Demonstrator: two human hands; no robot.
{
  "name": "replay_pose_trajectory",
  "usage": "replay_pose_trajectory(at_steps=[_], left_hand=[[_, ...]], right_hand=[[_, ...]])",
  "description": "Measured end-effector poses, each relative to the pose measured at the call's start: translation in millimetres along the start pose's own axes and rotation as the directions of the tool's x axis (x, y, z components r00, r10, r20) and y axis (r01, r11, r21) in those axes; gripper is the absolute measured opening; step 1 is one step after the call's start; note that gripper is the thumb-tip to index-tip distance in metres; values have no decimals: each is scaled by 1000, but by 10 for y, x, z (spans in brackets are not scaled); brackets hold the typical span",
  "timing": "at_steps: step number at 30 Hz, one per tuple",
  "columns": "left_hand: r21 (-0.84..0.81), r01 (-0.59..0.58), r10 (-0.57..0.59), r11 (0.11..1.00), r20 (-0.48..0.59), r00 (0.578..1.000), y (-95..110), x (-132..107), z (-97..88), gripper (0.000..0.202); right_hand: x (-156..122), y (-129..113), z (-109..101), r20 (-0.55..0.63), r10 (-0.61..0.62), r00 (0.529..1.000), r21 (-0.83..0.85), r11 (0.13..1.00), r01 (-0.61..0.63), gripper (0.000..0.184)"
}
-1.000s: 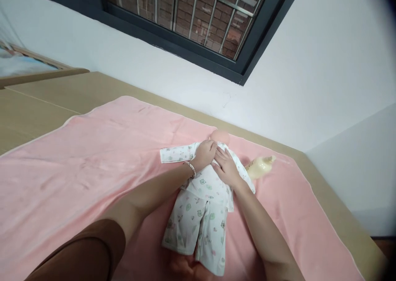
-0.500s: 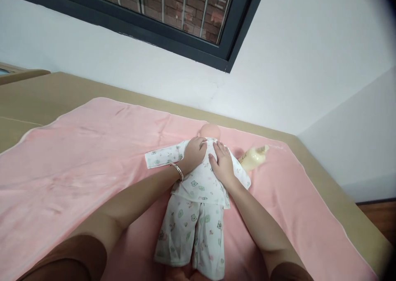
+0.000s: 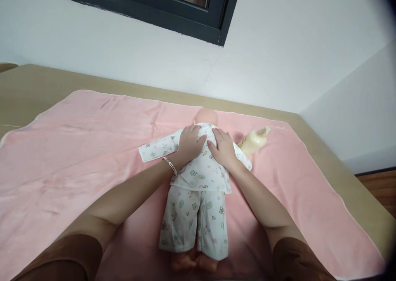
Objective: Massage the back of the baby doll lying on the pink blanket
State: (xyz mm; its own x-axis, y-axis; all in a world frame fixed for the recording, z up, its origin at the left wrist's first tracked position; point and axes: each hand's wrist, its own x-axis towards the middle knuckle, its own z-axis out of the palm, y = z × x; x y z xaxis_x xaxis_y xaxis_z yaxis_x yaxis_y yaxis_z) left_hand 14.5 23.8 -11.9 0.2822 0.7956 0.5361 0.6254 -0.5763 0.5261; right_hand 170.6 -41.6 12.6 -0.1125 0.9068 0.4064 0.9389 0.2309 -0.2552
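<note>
- Touches doll (image 3: 201,180) from above with left hand (image 3: 189,142) and right hand (image 3: 225,148), both laid flat, equally near.
- Lies on cloth (image 3: 93,161) beneath both, running near to far, head (image 3: 206,116) farthest, perhaps face-down.

We now see the left hand (image 3: 190,142) and right hand (image 3: 224,149) apart on the printed shirt (image 3: 204,171), where their fingers met earlier. The window frame (image 3: 173,19) has slid up and leftward; feet (image 3: 183,261) show more clearly at bottom centre, and a brown sleeve (image 3: 293,256) has appeared lower right.
</note>
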Motion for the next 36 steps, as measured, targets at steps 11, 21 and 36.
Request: replay_pose_trajectory(at_steps=[11, 21, 36], left_hand=[[77, -125, 130, 989, -64, 989, 160, -145, -161, 29], [35, -82, 82, 996, -10, 997, 49, -48, -62, 35], [38, -49, 47, 998, 42, 998, 41, -28, -67, 39]], right_hand=[[-132, -282, -65, 1, -14, 1000, -208, 978, 14, 48], [30, 61, -15, 104, -40, 994, -14, 999, 42, 55], [25, 30, -13, 101, -11, 995, -6, 1000, 12, 54]])
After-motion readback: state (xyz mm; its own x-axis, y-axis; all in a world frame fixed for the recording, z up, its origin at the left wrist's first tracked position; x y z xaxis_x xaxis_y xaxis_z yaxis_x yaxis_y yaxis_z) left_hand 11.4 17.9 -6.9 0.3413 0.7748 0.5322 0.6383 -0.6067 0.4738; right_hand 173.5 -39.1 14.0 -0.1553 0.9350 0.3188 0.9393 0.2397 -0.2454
